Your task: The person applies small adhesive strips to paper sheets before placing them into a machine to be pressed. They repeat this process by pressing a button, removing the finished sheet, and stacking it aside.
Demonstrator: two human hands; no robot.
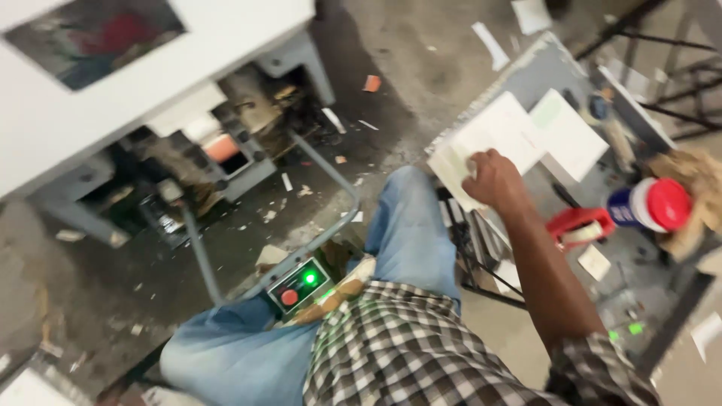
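Head view looks straight down at someone sitting in blue jeans (410, 233) and a brown-and-white checked shirt (410, 349), and the whole frame is a bit motion-blurred. The right hand (492, 179) is stretched out to the right side and rests on a stack of white paper sheets (500, 131) lying on a grey, scuffed metal work table (541, 68). Its fingers are curled down over the near edge of the stack, so it looks like it's clamping the top sheets, though the blur makes it hard to say how tight. The left hand isn't visible anywhere, so no idea what it's doing.

Just beside the stack, further out on the table, lies another white sheet with a pale green patch (568, 135). Nearer the body, right of the forearm, sits a red tape dispenser (579, 224), and next to that a blue-and-white plastic jar with a red lid (650, 204), lying on its side. A crumpled brown rag (696, 192) is touching the jar's lid end.

Between the knees there's a small grey control box with a lit green button and a red button (301, 284), fixed to a bent grey metal bar (335, 177). Off to the left stands a white-topped machine (158, 68) with grimy open mechanics underneath. Paper scraps litter the concrete floor (391, 113).
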